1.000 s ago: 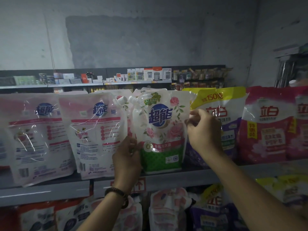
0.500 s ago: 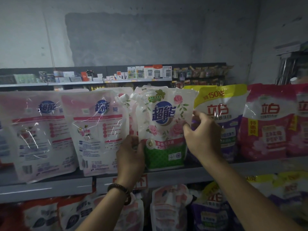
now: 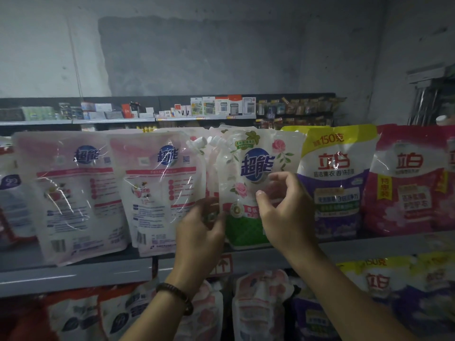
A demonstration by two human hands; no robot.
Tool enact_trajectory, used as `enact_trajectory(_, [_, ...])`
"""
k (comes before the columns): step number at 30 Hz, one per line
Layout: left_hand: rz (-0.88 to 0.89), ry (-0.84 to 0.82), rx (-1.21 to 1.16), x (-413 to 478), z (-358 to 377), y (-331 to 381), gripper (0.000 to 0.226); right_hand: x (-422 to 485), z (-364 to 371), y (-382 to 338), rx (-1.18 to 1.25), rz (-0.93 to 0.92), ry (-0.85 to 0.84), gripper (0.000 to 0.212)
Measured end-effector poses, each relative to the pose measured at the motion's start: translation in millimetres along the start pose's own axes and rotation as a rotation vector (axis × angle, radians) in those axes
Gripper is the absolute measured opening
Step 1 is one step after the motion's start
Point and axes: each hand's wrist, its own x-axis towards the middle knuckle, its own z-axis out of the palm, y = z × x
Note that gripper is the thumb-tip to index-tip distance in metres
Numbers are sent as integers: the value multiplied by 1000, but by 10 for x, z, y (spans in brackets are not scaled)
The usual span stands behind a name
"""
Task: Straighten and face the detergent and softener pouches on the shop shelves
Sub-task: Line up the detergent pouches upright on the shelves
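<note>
A white spouted pouch with roses and a green base (image 3: 248, 166) stands upright on the grey shelf (image 3: 73, 274), front side out. My left hand (image 3: 199, 232) grips its lower left edge, fingers curled round it. My right hand (image 3: 285, 207) lies over its right half, thumb and fingers bent loosely in front of the pouch; a firm hold is not clear. Two pink-white pouches (image 3: 162, 193) (image 3: 73, 193) to the left show their backs. A yellow-purple pouch (image 3: 337, 178) and a red-pink pouch (image 3: 406, 178) stand to the right.
More pouches fill the lower shelf, among them a pink-white one (image 3: 261, 306) and a purple one (image 3: 394, 299). A far shelf (image 3: 118, 120) behind carries small boxed goods. A bare grey wall rises above. A bead bracelet (image 3: 177, 296) is on my left wrist.
My right hand slid down from the pouch's upper right corner to its right middle. My left hand stayed at the lower left edge. The pouch now stands a bit straighter.
</note>
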Motion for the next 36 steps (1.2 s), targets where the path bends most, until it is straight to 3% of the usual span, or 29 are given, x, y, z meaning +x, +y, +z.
enact_trajectory(3, [41,33,38,-19,-171,-42,20,-135,138,-155,50,3,-61,19])
enact_trajectory(11, [78,59,36,-18,-857,-168,25,-478,684,-528,107,40,-168,18])
enact_trajectory(20, [104,218,96,172,-1283,-360,28,-616,993,-631,120,82,-249,31])
enact_trajectory(25, [72,274,176,253,-1368,-421,53,-594,1056,-653,127,95,-282,38])
enact_trajectory(28, [7,192,175,333,-1401,-456,72,-581,1079,-615,144,94,-296,39])
enact_trajectory(31, [-44,111,74,395,-1407,-479,62,-580,1087,-578,147,90,-307,43])
enact_trajectory(36, [-127,104,48,447,-1378,-495,21,-589,1089,-526,149,35,-302,49])
